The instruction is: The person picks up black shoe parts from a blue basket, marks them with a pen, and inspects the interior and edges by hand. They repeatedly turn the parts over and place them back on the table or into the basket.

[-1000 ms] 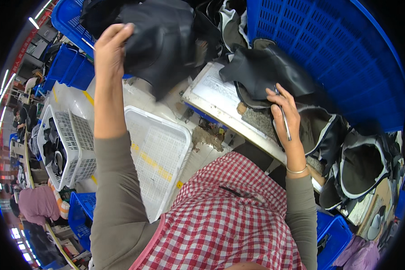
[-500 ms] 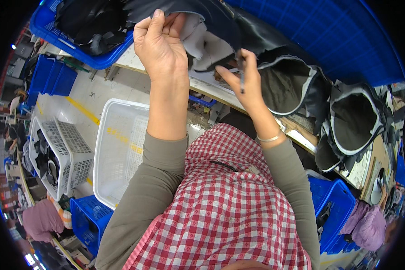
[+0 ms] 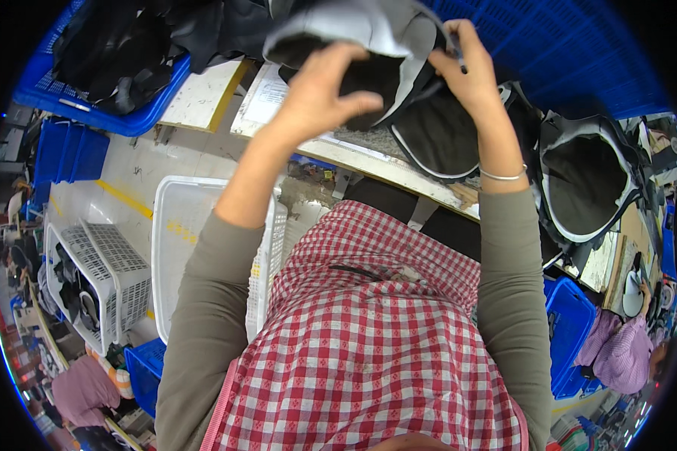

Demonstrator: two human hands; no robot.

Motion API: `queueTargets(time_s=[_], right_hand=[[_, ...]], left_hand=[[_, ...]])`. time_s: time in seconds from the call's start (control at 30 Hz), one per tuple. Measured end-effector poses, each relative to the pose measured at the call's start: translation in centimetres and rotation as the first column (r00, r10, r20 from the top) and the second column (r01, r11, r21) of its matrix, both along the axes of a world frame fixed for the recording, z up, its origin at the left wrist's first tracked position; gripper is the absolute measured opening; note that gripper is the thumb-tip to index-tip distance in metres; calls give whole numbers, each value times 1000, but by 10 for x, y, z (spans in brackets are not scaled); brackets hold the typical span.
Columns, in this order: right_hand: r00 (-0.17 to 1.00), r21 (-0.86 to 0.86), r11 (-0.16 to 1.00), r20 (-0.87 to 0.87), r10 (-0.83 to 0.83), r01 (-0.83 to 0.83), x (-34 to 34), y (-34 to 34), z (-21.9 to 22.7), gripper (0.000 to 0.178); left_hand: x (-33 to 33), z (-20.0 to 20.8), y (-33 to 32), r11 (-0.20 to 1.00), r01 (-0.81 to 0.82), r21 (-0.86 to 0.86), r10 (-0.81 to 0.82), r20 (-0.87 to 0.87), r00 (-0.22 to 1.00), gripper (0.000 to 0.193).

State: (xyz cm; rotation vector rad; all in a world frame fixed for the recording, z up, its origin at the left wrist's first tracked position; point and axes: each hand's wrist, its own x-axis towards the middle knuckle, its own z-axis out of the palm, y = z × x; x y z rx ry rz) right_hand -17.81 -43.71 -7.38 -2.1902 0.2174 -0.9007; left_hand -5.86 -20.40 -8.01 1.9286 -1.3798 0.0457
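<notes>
My left hand (image 3: pixel 316 101) is slightly blurred, its thumb and fingers apart, in front of the opening of a dark sewn piece (image 3: pixel 376 34) with a pale grey-white inner border. That piece stands on the worktable, tilted, at the top middle. At its right edge is my right hand (image 3: pixel 470 75), closed around a slim dark tool (image 3: pixel 456 54) whose kind I cannot make out. Whether these fingers also grip the piece's edge is unclear. Just below lies a similar dark piece (image 3: pixel 440 135) with a white-edged opening, partly behind my right wrist.
Another white-edged dark piece (image 3: pixel 585 184) stands to the right. A blue basket (image 3: pixel 139 120) of black pieces is at the upper left; a large blue crate (image 3: pixel 579 52) rises at the upper right. White crates (image 3: pixel 195 192) stand on the floor at left. People work on both sides.
My left hand has let go of the dark material and moved lower, its fingers now apart. My right hand has shifted right and up with the tool. The piece now shows its pale border.
</notes>
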Motion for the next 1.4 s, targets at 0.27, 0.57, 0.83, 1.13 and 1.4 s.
queueTargets(time_s=[0.27,0.57,0.83,1.13,1.4], right_hand=[[937,-97,995,348,37,-3,-62,48,-45,14],[990,544,839,-116,80,-4,-37,95,-95,22],[997,346,938,-67,37,-12,-31,96,-111,24],[983,212,975,-181,-25,64,-28,99,-114,25],[995,352,936,-92,48,-12,-27,98,-110,23]], left_hand=[[31,-115,-27,934,-342,106,266,433,861,90],[57,-57,-63,980,-120,158,16,537,844,91],[51,-59,-68,979,-92,181,-20,536,844,92],[48,-55,-67,981,-80,179,-30,539,842,92],[45,-48,-65,980,-57,192,-59,548,834,93]])
